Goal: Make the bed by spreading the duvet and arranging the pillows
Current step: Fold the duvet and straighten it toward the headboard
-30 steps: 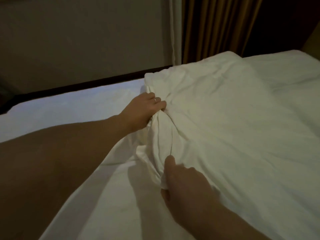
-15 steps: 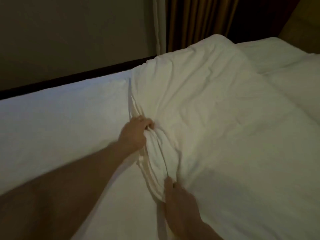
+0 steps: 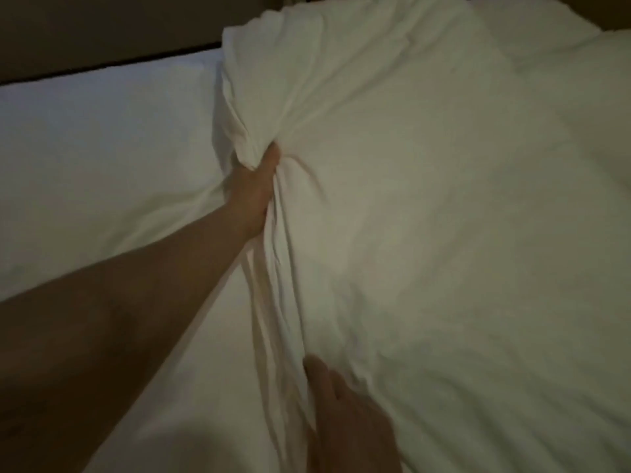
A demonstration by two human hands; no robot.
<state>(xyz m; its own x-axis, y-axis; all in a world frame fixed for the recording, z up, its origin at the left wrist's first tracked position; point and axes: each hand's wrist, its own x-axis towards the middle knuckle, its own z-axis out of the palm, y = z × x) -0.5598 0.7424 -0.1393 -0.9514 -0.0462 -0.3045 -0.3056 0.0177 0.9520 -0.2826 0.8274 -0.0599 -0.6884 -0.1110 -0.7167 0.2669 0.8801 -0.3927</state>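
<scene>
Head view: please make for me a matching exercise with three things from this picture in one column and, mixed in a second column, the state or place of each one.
Things:
1. left hand
2. right hand
3. duvet

States or places:
A. bunched along its left edge, lying on the bare bed sheet
B. at the bottom of the picture, thumb on the duvet's edge
C. higher up, grips a fold of the duvet's edge

Pairs: 1-C, 2-B, 3-A

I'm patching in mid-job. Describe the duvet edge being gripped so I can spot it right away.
Start from the bed sheet, flat and smooth on the left. The duvet lies heaped on the right; its edge runs between the left hand and right hand. It alone is bunched into long narrow folds.
</scene>
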